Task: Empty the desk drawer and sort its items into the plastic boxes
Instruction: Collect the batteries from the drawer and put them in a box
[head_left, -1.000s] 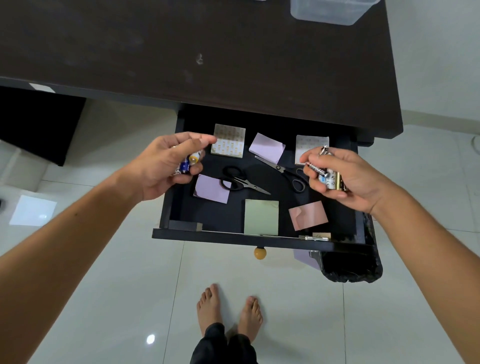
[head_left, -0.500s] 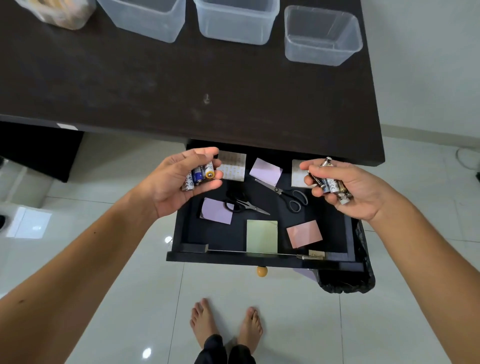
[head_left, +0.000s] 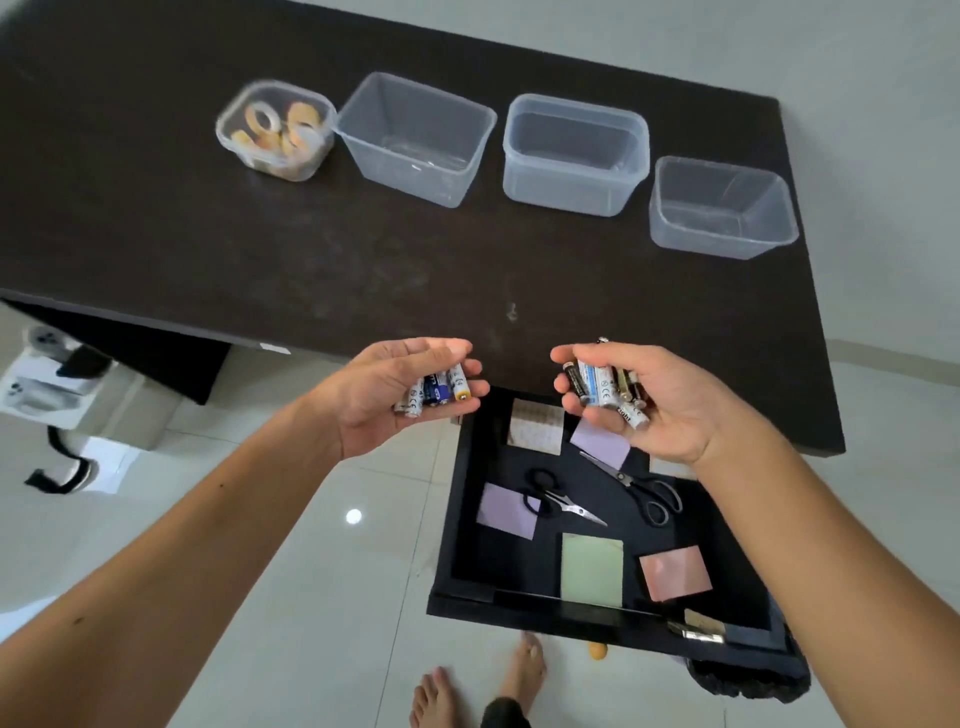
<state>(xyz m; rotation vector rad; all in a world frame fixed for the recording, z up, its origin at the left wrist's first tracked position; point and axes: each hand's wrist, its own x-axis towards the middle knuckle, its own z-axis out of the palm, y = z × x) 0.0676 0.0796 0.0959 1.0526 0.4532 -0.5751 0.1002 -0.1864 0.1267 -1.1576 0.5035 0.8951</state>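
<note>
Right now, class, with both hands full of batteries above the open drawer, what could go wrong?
1. The left hand and right hand each cradle several loose batteries in half-open fingers; one could roll off onto the tiled floor.
2. The open drawer juts out at leg level; stepping toward the boxes could bump it.
3. Three plastic boxes look empty; splitting the batteries between them, such as the second box, would spoil the sort.
</note>
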